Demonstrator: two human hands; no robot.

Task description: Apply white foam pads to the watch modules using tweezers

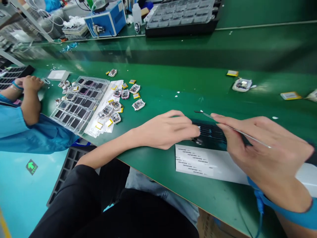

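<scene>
My left hand (170, 130) rests on the green table, fingers curled and pinched at a small dark part on the black tray (210, 134). What it pinches is too small to name. My right hand (262, 148) grips thin metal tweezers (218, 119), whose tip points left above the tray. A white label sheet (198, 162) lies in front of the tray, partly under my right hand.
A clear tray (79, 102) of dark screens sits at the left with several small watch-like modules (125, 94) and yellow batteries around it. A co-worker's arm in a blue sleeve (27, 129) leans there. More modules (242, 84), stacked trays (183, 15) and a blue device (106, 19) stand farther back.
</scene>
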